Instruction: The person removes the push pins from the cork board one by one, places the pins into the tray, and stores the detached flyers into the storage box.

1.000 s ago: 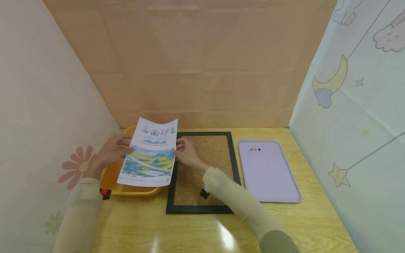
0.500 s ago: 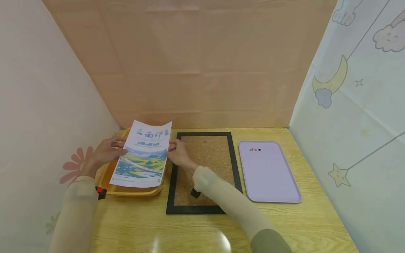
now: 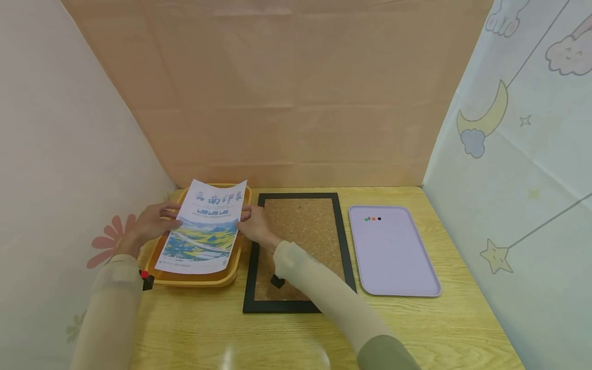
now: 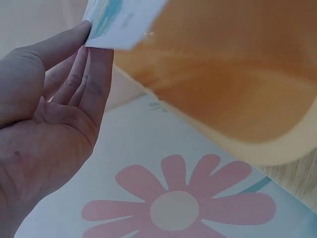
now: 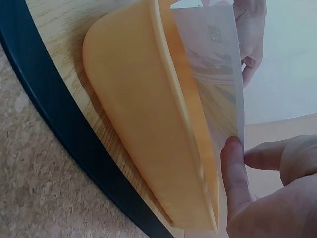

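A printed paper sheet [image 3: 203, 231] with Chinese lettering and a blue, green and yellow landscape is held by both hands over the orange basin [image 3: 231, 277]. Its left edge is pinched between the thumb and fingers of my left hand [image 3: 152, 223]. My right hand [image 3: 259, 226] pinches the right edge the same way. The left wrist view shows my left thumb on the paper's printed face, fingers behind. In the right wrist view the sheet [image 5: 213, 64] tilts above the basin's rim [image 5: 173, 84], bending slightly. The basin's inside is partly hidden by the sheet.
Right of the basin lies a black-framed cork board [image 3: 305, 226], partly under my right forearm. Beyond it, a lilac tray [image 3: 393, 257] bears several small coloured pieces [image 3: 373, 219]. Patterned sheets wall the wooden table [image 3: 208, 329] left and right, with a tan one behind.
Both hands have carried the paper leftward and slightly down, from partly over the cork board's left edge to over the basin. The board and tray have stayed put.
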The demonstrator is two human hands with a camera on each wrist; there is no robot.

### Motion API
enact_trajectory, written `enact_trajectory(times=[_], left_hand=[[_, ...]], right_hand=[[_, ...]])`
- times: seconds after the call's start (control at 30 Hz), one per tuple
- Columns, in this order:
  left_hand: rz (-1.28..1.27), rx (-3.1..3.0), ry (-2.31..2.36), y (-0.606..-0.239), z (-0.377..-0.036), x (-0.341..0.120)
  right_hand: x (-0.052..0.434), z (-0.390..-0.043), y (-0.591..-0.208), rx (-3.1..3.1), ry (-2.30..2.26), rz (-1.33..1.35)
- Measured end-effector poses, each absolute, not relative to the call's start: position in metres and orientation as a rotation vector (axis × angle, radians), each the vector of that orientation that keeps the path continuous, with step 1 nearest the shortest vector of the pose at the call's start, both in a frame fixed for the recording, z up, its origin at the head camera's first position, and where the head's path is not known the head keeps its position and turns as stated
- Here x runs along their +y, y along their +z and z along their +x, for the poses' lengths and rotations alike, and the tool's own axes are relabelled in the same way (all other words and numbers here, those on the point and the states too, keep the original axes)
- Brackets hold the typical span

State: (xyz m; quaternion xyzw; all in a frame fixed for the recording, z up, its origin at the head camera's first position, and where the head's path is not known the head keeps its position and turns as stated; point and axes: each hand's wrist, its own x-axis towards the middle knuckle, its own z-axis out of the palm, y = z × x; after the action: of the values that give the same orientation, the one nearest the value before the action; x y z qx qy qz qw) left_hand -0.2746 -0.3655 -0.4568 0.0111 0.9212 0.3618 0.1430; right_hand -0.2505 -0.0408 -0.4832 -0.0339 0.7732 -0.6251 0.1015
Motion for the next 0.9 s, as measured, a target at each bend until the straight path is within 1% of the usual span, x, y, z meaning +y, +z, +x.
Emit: enact_trajectory(times=[0.47, 0.9], left_hand=[[-0.065, 2.658, 0.968, -0.460, -0.274, -0.371], [-0.064, 2.703, 0.947, -0.468, -0.276, -0.371]], right_hand=[[-0.054, -0.251, -0.486, 2.374, -1.750, -0.040], [-0.058, -0.256, -0.496, 2.511, -1.627, -0.051]])
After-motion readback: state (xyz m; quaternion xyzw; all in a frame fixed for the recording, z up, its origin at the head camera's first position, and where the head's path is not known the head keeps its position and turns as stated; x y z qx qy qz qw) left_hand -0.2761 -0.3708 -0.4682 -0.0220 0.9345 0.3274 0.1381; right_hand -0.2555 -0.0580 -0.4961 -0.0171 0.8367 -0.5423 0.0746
